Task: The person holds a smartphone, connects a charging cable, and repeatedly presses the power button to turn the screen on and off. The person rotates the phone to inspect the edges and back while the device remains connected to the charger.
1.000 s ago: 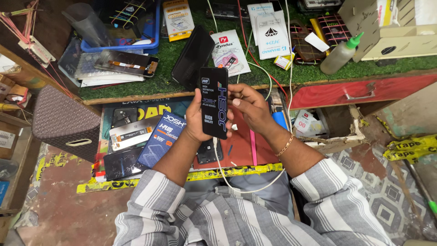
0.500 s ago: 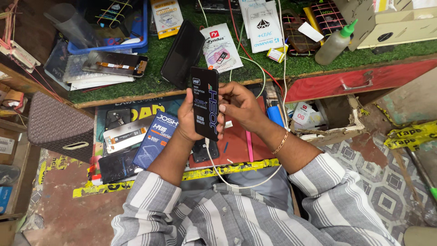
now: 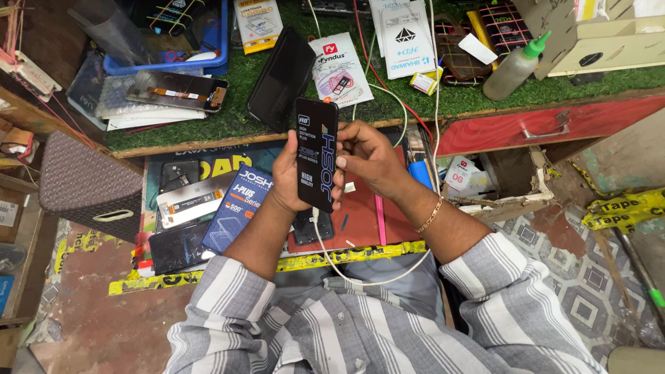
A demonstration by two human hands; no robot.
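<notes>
Both hands (image 3: pixel 332 170) clamped on flat black printed screen-protector packet (image 3: pixel 316 154), upright above cluttered green worktop (image 3: pixel 228 104). Risk: edge-only grip, may slip.

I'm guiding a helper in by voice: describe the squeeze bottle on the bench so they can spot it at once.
Start at the green turf bench top, then go to its right end above the red drawer. The squeeze bottle lies tilted beside a cardboard box; it alone is translucent grey with a green nozzle cap.

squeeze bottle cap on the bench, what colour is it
Green, on a translucent squeeze bottle; clearest in the head view.
</notes>
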